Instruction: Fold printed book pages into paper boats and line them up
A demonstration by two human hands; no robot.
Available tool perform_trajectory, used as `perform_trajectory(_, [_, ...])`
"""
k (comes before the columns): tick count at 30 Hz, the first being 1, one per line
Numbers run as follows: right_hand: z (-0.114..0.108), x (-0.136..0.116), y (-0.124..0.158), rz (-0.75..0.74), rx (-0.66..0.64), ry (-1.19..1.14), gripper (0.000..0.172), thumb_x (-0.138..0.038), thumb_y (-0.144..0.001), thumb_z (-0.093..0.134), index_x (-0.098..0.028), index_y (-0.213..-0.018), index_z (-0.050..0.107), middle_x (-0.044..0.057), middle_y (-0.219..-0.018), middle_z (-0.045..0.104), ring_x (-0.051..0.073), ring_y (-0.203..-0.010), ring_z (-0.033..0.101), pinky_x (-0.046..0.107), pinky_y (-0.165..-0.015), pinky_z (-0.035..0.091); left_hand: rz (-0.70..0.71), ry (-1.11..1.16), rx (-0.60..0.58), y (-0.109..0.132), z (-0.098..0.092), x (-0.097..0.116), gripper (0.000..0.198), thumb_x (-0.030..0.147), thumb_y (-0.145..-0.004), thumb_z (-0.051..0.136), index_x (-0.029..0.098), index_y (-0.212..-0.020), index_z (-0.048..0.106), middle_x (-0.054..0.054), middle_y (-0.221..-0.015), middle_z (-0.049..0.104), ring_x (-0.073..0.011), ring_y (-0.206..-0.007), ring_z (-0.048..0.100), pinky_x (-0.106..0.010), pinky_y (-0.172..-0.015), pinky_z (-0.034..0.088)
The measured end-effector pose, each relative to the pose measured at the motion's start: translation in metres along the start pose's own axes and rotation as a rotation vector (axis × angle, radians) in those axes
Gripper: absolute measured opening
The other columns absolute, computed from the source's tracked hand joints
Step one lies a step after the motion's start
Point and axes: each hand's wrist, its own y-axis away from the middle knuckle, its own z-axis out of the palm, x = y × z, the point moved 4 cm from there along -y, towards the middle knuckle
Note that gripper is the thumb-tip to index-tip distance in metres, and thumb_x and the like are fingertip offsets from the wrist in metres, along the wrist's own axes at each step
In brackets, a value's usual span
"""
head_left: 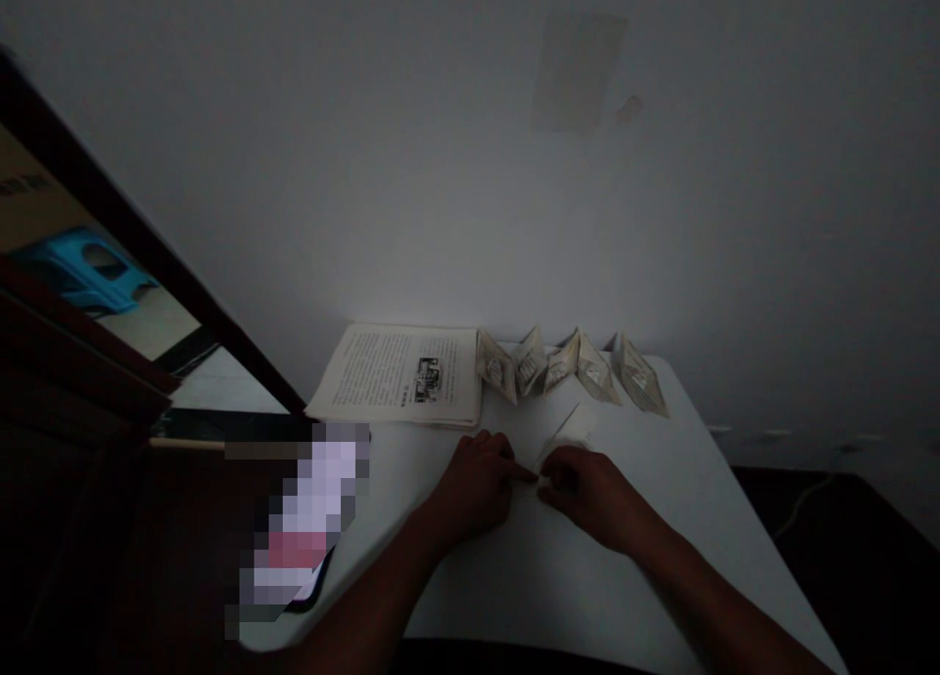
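A small piece of folded paper [580, 423] stands on the white table, partly hidden behind my hands. My right hand [593, 489] has thumb and fingers closed in a pinch on its near corner. My left hand [479, 484] meets it there from the left, with the index finger stretched toward the same corner and the other fingers curled in. Exactly how the left fingertips grip the paper is too dark to make out. Beyond the hands, several folded paper boats [562, 363] made of printed pages stand in a row along the wall.
A stack of printed pages [367, 376] lies at the table's back left. On the left edge rests a phone [312, 518] with its lit screen blurred out. The white table [529, 597] meets a bare wall [441, 166]. A dark-framed mirror [147, 234] leans at the left.
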Motion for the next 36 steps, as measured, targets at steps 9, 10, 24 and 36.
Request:
perform_trajectory(9, [0.011, -0.002, -0.003, 0.092, 0.12, 0.132, 0.025, -0.041, -0.064, 0.069, -0.019, -0.071, 0.058, 0.003, -0.071, 0.061, 0.018, -0.067, 0.055, 0.026, -0.057, 0.036, 0.0, -0.017, 0.004, -0.001, 0.001, 0.001, 0.038, 0.013, -0.077, 0.05, 0.035, -0.104, 0.065, -0.004, -0.089, 0.054, -0.0205, -0.09, 0.046, -0.035, -0.079, 0.034])
perform_trajectory(10, [0.011, -0.002, -0.003, 0.095, 0.126, 0.144, 0.026, -0.042, -0.064, 0.069, -0.019, -0.07, 0.057, 0.003, -0.071, 0.061, 0.018, -0.066, 0.055, 0.026, -0.057, 0.036, -0.002, -0.023, -0.005, -0.001, 0.001, 0.001, 0.037, 0.014, -0.077, 0.05, 0.035, -0.104, 0.065, -0.004, -0.089, 0.054, -0.0206, -0.09, 0.046, -0.035, -0.079, 0.034])
perform_trajectory(24, [0.005, -0.002, -0.004, 0.056, 0.065, 0.062, 0.013, -0.027, -0.067, 0.064, -0.02, -0.071, 0.053, 0.0, -0.067, 0.058, 0.015, -0.063, 0.053, 0.024, -0.056, 0.035, 0.02, 0.007, 0.035, 0.0, 0.002, 0.0, 0.045, 0.009, -0.073, 0.049, 0.037, -0.103, 0.065, -0.002, -0.089, 0.054, -0.0193, -0.088, 0.046, -0.034, -0.076, 0.033])
perform_trajectory(36, [0.003, 0.004, -0.007, 0.037, -0.008, 0.003, 0.014, -0.018, -0.064, 0.062, -0.02, -0.07, 0.05, -0.003, -0.064, 0.057, 0.013, -0.059, 0.051, 0.022, -0.054, 0.033, 0.016, 0.017, 0.044, 0.001, 0.003, -0.001, 0.043, 0.008, -0.073, 0.049, 0.035, -0.103, 0.066, -0.003, -0.09, 0.055, -0.0194, -0.088, 0.046, -0.034, -0.078, 0.033])
